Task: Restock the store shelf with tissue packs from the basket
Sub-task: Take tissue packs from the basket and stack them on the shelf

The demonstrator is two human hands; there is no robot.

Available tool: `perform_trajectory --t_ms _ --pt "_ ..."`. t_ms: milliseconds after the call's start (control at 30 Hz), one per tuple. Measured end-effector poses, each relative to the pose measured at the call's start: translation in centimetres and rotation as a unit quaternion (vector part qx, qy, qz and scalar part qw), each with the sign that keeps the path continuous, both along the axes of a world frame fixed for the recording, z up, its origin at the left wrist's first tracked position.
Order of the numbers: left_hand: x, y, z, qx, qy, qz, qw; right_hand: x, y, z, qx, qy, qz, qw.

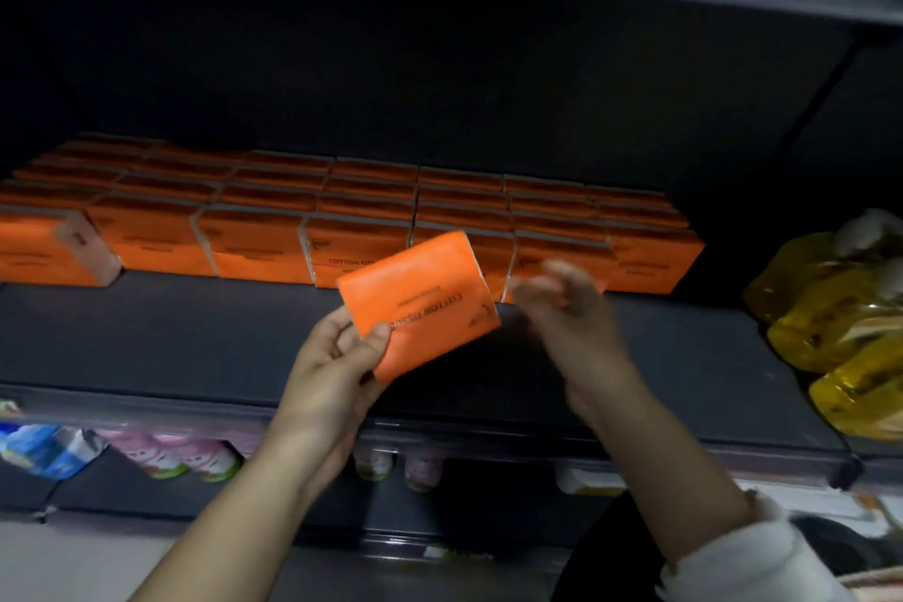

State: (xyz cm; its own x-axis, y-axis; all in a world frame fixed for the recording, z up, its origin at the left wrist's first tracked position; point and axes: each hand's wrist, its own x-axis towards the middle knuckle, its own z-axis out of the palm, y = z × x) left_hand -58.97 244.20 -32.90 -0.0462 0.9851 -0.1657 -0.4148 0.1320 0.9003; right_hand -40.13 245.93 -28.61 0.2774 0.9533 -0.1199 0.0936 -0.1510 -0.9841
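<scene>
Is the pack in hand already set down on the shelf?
No, the left hand holds the tissue pack tilted in the air in front of the stocked rows, above the shelf.

Yellow bottles (830, 308) piled at far rt, blurred. Below, pink-and-green pkgs (190, 457) in a row, blue-white packs (44, 450) to their left, white tag (586, 484) further rt.

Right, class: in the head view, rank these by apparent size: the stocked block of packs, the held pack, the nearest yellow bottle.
1. stocked block
2. held pack
3. nearest yellow bottle, cropped by the frame edge, so unsure
</scene>
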Motion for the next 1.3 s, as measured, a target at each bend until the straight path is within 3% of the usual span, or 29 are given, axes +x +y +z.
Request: perform_trajectory --t_ms 100,200,267,333,400,500,567,667,767,867,1167,1300 --pt "0.1 -0.2 0.1 0.014 -0.042 -0.01 0.999 -2.5 -1.3 -1.0 -0.112 0.153 0.182 0.965" --pt "0.4 -0.4 0.1 0.013 -0.01 -0.024 1.0 -3.6 -1.8 -1.9 -0.085 0.214 0.201 0.952" --pt "0.8 -0.5 0.0 0.025 0.074 -0.03 0.996 -3.6 -1.5 -2.1 -0.056 0.239 0.161 0.956" --pt "1.0 -0.8 -0.4 0.063 0.224 -0.022 0.972 -3.0 -1.1 -1.5 -0.033 0.246 0.136 0.959" --pt "1.0 -1.0 -1.2 0.136 0.39 -0.026 0.91 -1.5 -0.7 -0.7 0.02 0.164 0.121 0.979" --pt "1.1 -1.1 -2.5 0.228 0.581 -0.078 0.777 2.0 -0.6 0.9 0.118 -0.024 0.079 0.99" --pt "1.6 -0.9 -3.3 0.277 0.619 -0.095 0.728 4.9 -0.9 1.2 0.162 -0.144 0.052 0.975" --pt "2.6 -0.8 -3.8 0.302 0.647 -0.118 0.69 9.3 -1.8 1.1 0.16 -0.326 0.05 0.931" --pt "3.3 -0.6 -4.2 0.302 0.668 -0.131 0.668 13.1 -2.2 1.2 0.116 -0.524 0.094 0.838" --pt "4.0 -0.5 -4.4 0.303 0.679 -0.132 0.655 15.6 -1.2 1.6 0.048 -0.609 0.124 0.782" --pt "3.8 -0.4 -4.8 0.297 0.68 -0.14 0.656 16.1 4.6 0.8 -0.004 -0.661 0.081 0.746" --pt "3.7 -0.4 -4.7 0.304 0.671 -0.146 0.66 15.9 5.8 -0.3 -0.005 -0.658 0.035 0.752"
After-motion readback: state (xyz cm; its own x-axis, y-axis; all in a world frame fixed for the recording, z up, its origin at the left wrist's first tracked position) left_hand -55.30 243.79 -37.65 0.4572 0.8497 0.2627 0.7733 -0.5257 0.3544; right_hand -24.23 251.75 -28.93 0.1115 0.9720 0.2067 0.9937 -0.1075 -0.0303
